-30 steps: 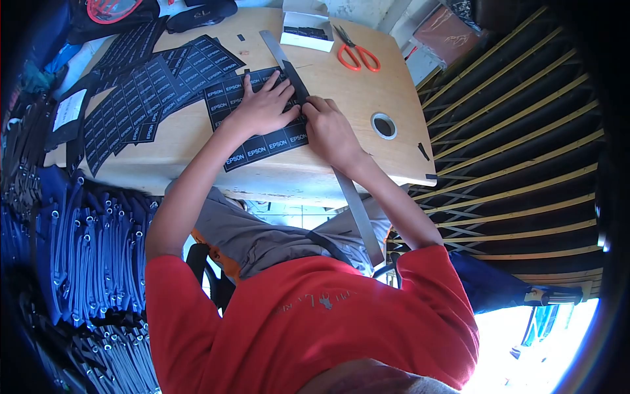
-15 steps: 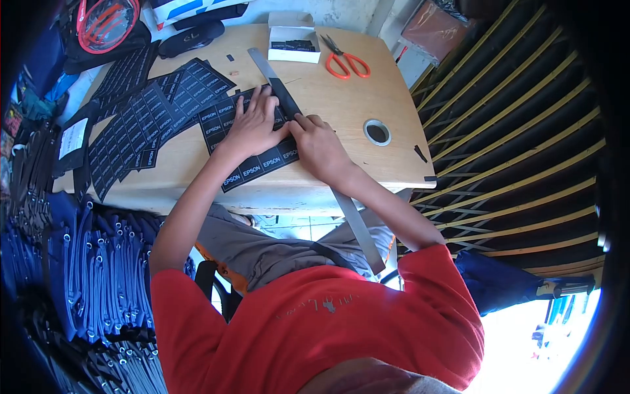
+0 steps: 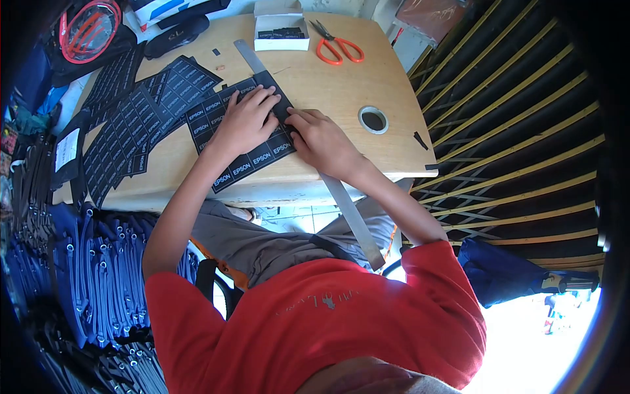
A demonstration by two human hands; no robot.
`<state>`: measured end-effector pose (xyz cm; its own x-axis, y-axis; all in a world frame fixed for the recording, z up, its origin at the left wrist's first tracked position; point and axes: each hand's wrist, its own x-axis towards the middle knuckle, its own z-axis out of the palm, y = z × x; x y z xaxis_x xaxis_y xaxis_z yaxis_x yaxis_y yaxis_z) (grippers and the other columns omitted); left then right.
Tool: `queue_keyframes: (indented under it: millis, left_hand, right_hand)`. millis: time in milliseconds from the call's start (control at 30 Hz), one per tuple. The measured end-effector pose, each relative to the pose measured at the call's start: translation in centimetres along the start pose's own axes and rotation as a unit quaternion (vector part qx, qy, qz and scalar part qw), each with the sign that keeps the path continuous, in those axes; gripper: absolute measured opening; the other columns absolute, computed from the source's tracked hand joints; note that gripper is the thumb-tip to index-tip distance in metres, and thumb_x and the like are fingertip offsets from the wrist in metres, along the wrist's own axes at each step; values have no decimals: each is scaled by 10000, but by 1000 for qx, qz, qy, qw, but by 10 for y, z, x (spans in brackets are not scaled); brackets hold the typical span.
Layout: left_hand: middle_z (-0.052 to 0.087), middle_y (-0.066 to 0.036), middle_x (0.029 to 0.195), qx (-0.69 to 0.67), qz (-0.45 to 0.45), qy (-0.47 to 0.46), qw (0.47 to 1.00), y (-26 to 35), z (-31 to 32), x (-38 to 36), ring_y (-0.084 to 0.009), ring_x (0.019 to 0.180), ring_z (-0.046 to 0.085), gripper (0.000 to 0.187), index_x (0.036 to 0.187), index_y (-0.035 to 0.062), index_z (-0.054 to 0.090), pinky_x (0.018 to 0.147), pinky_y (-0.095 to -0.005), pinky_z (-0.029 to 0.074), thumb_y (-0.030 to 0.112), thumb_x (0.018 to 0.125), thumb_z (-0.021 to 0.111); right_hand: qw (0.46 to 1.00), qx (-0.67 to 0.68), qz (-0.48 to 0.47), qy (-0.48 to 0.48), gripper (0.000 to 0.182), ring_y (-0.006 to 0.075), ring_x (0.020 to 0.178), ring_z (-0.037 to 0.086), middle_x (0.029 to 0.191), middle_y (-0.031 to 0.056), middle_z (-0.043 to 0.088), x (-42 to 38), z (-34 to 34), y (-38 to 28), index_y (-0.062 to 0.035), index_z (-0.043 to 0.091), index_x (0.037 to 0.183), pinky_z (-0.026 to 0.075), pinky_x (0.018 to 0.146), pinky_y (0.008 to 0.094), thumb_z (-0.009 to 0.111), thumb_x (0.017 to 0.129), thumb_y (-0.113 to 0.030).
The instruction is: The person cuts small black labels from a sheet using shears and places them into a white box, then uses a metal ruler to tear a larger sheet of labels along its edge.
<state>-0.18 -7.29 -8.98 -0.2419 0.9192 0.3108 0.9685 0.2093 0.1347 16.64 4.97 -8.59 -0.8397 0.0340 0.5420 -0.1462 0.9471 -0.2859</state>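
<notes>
A black sheet printed with EPSON labels [image 3: 252, 161] lies at the table's front edge. My left hand [image 3: 248, 121] rests on it with the fingers spread. A long metal ruler [image 3: 351, 220] runs diagonally, its far end on the table and its near end sticking out past the edge over my lap. A dark strip of the sheet lies over the ruler's middle. My right hand [image 3: 323, 141] is at the right edge of the sheet, fingers curled together over the strip and ruler; what they pinch is hidden.
More printed black sheets [image 3: 134, 121] overlap on the left of the table [image 3: 335, 92]. An open white box [image 3: 282, 43] holds small black labels. Orange-handled scissors [image 3: 338, 49] lie at the back, and a round metal-rimmed hole [image 3: 373, 120] is at the right.
The whole view has shifted slightly. My two hands have moved a little apart, and my left hand lies flatter on the sheet.
</notes>
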Motion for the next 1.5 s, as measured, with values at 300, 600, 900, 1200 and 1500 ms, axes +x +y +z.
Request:
queue_keyframes:
  millis: [300,600,900,1200,1500]
  left_hand:
    - [493,-129,1404,-12,0,21,1000,-4,9,3,-320,1333,422,407,1272,59,564,1087,-566,275,342,1002,451]
    - [367,-105,1506,27,-19,-49,998,-3,6,3,-276,1430,280,603,1380,94,452,1163,-554,155,515,951,493]
    - [364,-143,1489,2,-87,-97,992,6,0,13,-306,1415,303,716,1388,64,420,1088,-714,169,613,930,447]
    - [327,-121,1516,45,-55,-83,994,3,7,8,-295,1433,270,714,1386,88,356,1113,-690,128,619,921,466]
    - [297,-114,1529,42,-62,-94,993,-1,10,9,-292,1441,248,732,1361,75,388,1112,-696,110,647,910,457]
  right_hand:
    - [958,8,272,-89,369,395,813,651,929,223,626,-64,-69,-69,14,498,1111,524,675,447,656,868,-214]
    - [877,235,415,-51,408,336,489,600,642,166,604,-102,-58,-80,-68,424,1242,449,509,389,636,897,-114]
    - [813,337,465,-96,420,188,489,627,722,132,641,-90,-72,-84,-50,394,1302,470,477,316,593,939,-120]
    - [819,329,459,-106,438,181,485,630,719,126,634,-90,-72,-83,-46,386,1316,474,462,308,594,937,-115]
    - [818,335,455,-108,460,169,496,631,730,126,632,-92,-71,-84,-48,381,1334,482,478,299,599,934,-115]
